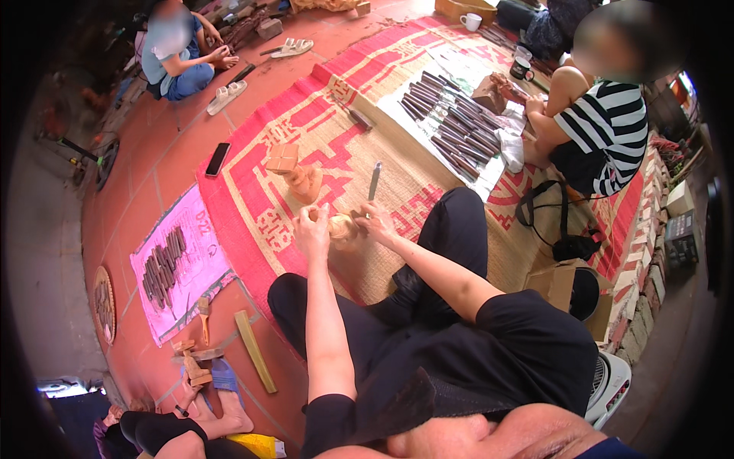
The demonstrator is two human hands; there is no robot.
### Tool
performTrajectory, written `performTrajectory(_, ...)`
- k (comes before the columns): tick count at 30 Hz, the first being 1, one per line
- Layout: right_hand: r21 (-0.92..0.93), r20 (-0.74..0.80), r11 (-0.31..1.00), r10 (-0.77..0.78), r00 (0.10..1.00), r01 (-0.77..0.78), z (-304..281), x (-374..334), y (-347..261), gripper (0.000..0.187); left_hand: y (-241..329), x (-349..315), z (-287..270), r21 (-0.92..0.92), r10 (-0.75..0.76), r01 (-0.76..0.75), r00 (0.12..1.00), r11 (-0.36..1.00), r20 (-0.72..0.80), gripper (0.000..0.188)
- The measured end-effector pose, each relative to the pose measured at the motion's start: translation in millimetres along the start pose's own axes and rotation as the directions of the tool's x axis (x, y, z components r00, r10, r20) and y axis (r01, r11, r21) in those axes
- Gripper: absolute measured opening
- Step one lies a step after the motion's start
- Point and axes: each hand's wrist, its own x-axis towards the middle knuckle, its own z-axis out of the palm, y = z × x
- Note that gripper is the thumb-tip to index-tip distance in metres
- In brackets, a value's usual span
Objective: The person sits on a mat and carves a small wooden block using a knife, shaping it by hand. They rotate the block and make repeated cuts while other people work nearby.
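Observation:
Both my hands are in front of me over the patterned mat, close together. My left hand is closed around a pale wooden carving, gripping its left side. My right hand grips a slim carving chisel, its grey metal end sticking up above my fingers. That hand is against the right side of the carving; where the tool's lower end sits is hidden. Just beyond my left hand, a carved wooden block with a squared top stands on the mat.
A black phone lies at the mat's left edge. Many dark-handled chisels rest on a white sheet; more lie on a pink sheet. A person in stripes sits at right, others at upper left and lower left. A wooden strip lies left.

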Motion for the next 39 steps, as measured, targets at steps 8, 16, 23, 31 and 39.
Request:
performTrajectory(8, 0.036, 0.007, 0.979, -0.203, 0.979, 0.203, 10, 0, 13, 0.030, 7, -2, 3, 0.049, 0.001, -0.001, 1.000, 0.999, 0.009, 0.046)
performTrajectory(16, 0.420, -0.055, 0.873, -0.248, 0.967, 0.248, 26, -5, -5, 0.030, 4, -2, 9, 0.046, -0.010, 0.010, 1.000, 0.999, -0.001, 0.047)
performTrajectory(23, 0.143, -0.024, 0.963, -0.227, 0.974, 0.228, 19, 6, 45, 0.026, 16, -4, 13, 0.093, 0.006, -0.005, 1.000, 0.996, -0.011, 0.047)
performTrajectory(31, 0.375, 0.009, 0.914, -0.172, 0.985, 0.156, 16, -1, 53, 0.030, 35, -17, 21, 0.209, 0.039, -0.026, 0.998, 0.978, -0.057, 0.045)
performTrajectory(39, 0.601, 0.072, 0.793, -0.173, 0.982, 0.096, 20, -4, 27, 0.027, 32, -17, 23, 0.223, 0.038, -0.022, 0.997, 0.975, -0.068, 0.044)
